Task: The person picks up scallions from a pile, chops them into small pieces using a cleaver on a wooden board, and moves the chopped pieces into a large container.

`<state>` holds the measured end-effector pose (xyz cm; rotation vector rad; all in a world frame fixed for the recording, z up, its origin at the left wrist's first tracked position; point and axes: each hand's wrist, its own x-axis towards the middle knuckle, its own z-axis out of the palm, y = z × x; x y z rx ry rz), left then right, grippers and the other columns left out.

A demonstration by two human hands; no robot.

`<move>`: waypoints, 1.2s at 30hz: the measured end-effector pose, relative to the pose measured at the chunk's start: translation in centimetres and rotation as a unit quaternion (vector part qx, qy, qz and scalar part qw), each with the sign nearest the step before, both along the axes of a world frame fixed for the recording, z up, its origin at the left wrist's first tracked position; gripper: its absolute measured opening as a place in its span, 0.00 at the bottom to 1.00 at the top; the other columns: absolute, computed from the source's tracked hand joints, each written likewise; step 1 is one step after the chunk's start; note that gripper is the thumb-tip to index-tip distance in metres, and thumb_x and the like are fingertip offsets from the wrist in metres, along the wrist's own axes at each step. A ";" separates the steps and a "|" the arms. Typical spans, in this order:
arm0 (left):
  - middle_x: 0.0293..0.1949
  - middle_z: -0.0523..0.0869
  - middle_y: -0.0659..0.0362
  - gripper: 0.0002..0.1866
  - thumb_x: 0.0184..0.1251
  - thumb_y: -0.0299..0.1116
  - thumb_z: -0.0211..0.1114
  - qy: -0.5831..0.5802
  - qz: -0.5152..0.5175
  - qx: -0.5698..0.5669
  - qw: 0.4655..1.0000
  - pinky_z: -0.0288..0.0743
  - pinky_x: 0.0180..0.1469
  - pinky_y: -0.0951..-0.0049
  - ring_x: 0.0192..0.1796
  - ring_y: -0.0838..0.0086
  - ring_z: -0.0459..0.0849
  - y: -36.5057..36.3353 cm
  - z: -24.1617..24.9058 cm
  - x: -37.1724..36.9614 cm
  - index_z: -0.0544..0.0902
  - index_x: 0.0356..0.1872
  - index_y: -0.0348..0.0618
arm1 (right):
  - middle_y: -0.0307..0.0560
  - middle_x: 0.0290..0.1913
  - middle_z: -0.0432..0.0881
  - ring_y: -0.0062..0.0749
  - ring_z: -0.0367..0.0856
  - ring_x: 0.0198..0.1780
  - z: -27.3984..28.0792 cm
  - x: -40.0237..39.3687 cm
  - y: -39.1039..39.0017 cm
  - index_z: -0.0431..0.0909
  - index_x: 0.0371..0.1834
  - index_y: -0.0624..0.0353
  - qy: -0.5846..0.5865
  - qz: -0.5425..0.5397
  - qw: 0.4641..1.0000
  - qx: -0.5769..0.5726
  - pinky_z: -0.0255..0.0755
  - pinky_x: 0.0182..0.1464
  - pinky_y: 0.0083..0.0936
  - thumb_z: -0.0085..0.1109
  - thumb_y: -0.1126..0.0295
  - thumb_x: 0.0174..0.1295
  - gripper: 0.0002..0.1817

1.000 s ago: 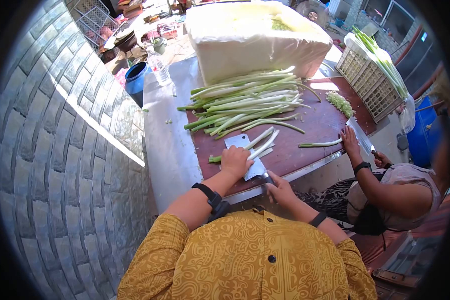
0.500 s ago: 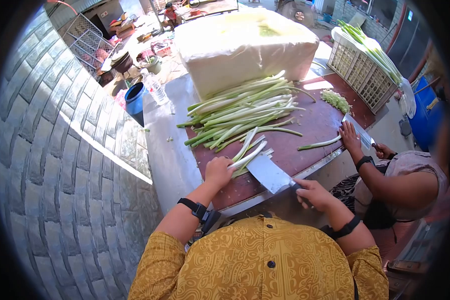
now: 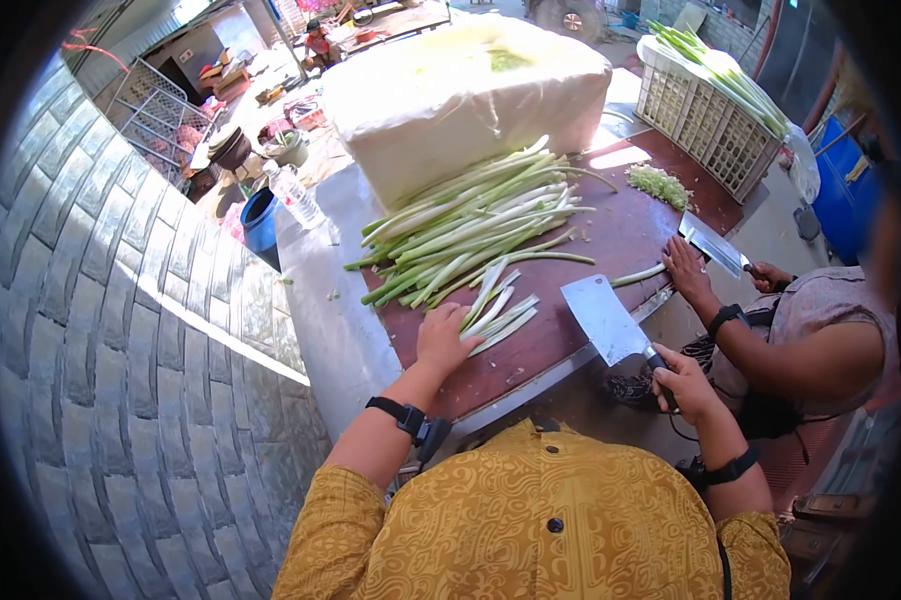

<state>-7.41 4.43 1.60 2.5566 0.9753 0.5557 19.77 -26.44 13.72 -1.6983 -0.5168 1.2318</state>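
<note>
My left hand (image 3: 445,338) is closed over the ends of a few split green onions (image 3: 501,322), pressing them on the reddish-brown board (image 3: 551,345). In my right hand (image 3: 685,382) is a cleaver (image 3: 605,318), gripped by its dark handle. Its broad blade is over the board's front edge, apart from the green onions. Beyond my left hand lies a large pile of whole green onions (image 3: 491,225). My left fingertips are partly hidden among the stalks.
At the right, a co-worker's hand (image 3: 689,270) rests by a green onion stalk (image 3: 639,275), with a knife (image 3: 713,245) in the other hand. Chopped green onion (image 3: 659,186) lies behind. A large wrapped block (image 3: 471,120), a crate (image 3: 706,125) and a plastic bottle (image 3: 296,195) stand around.
My right hand has drawn the cleaver right, away from the green onions. The stalks by my left hand now lie more spread out. The whole view has shifted slightly.
</note>
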 end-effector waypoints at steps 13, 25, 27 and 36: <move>0.55 0.79 0.56 0.28 0.49 0.35 0.72 0.058 -0.168 -0.040 0.983 0.70 0.58 0.59 0.55 0.57 0.76 -2.3 0.6 3.5 0.77 0.56 0.50 | 0.40 0.25 0.73 0.20 0.70 0.16 -1.6 -0.4 -2.2 0.60 0.71 0.60 -0.017 -0.006 1.000 -0.002 0.67 0.20 0.18 0.50 0.77 0.62 0.30; 0.49 0.79 0.52 0.18 0.51 0.29 0.71 -0.159 -0.127 -0.099 0.974 0.70 0.58 0.64 0.54 0.60 0.77 -2.8 6.1 3.5 0.83 0.46 0.43 | 0.44 0.27 0.77 0.21 0.74 0.19 -4.6 -0.2 1.0 0.65 0.68 0.57 -0.218 0.048 0.975 -0.004 0.72 0.24 0.23 0.55 0.72 0.58 0.31; 0.46 0.79 0.54 0.10 0.57 0.31 0.66 -0.279 -0.196 -0.408 0.847 0.69 0.57 0.66 0.52 0.64 0.77 -3.8 14.0 3.1 0.85 0.39 0.40 | 0.44 0.27 0.77 0.21 0.74 0.18 -4.6 0.2 1.0 0.65 0.68 0.58 -0.206 0.047 0.977 -0.005 0.71 0.24 0.23 0.55 0.73 0.58 0.30; 0.46 0.77 0.52 0.22 0.66 0.49 0.60 -0.427 -0.548 -0.372 0.615 0.68 0.52 0.67 0.48 0.63 0.75 -10.7 33.4 -1.1 0.85 0.39 0.35 | 0.40 0.25 0.75 0.19 0.71 0.17 -3.7 0.3 1.5 0.64 0.68 0.60 -0.154 0.022 0.988 -0.003 0.69 0.22 0.20 0.53 0.76 0.59 0.30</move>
